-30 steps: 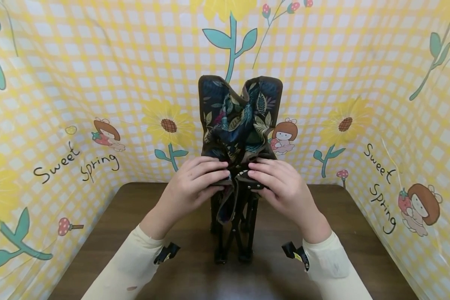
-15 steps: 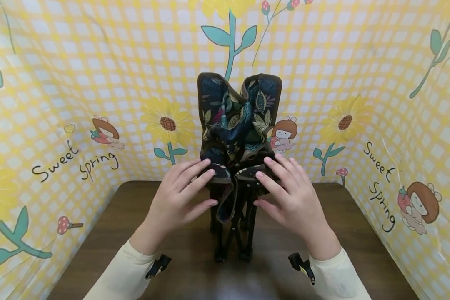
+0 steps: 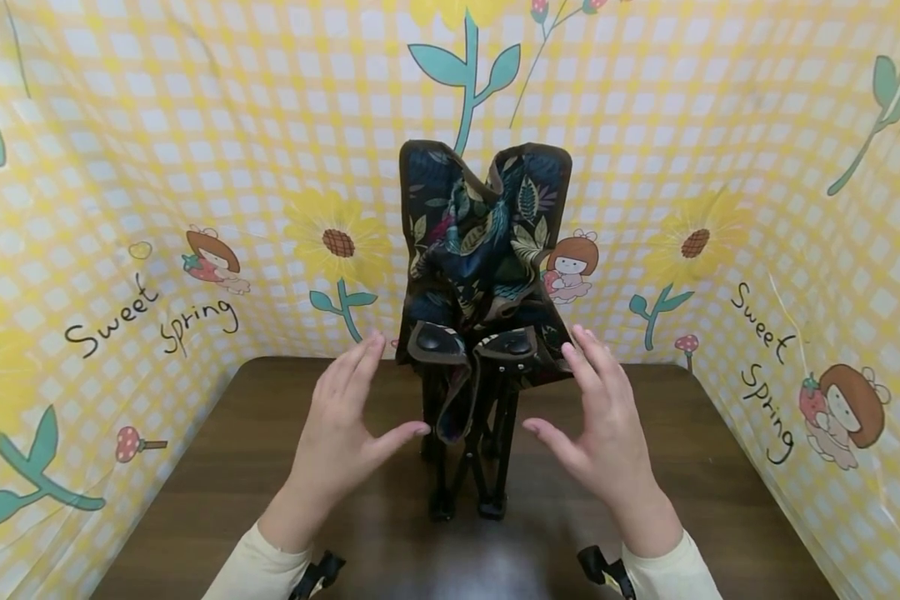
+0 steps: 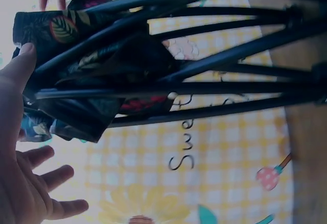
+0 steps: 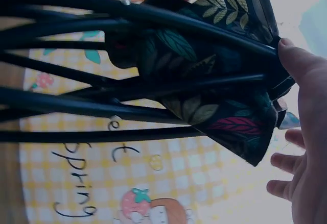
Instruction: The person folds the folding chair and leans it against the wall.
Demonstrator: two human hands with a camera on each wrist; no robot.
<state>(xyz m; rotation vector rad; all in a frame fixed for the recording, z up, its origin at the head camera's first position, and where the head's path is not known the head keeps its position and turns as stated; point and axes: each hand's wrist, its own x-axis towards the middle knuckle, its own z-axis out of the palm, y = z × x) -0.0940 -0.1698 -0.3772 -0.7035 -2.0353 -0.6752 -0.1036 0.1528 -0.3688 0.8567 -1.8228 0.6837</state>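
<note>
A small folding chair (image 3: pixel 487 242) stands upright in the middle of the head view. Its dark leaf-print fabric is bunched together and its black crossed legs (image 3: pixel 468 467) are close to each other, so it looks mostly folded. To its left is my left hand (image 3: pixel 341 433), fingers extended and thumb spread towards the chair, gripping nothing. On the other side my right hand (image 3: pixel 611 425) is spread in the same way, its fingertips near the fabric's right edge; contact cannot be told. Both wrist views show the chair's fabric (image 4: pixel 61 27) and poles (image 5: pixel 199 27) between the two hands.
The chair's feet rest on a dark brown wooden table (image 3: pixel 217 467). A yellow checked cloth (image 3: pixel 270 125) with printed flowers and figures hangs behind the table and along both sides. Dark wrist mounts (image 3: pixel 318 573) sit at the cream sleeves (image 3: pixel 258 569).
Both hands have let go of the chair's front seat corners and moved outward and slightly back, fingers opening. The chair has stayed in place, and its front corners are now uncovered.
</note>
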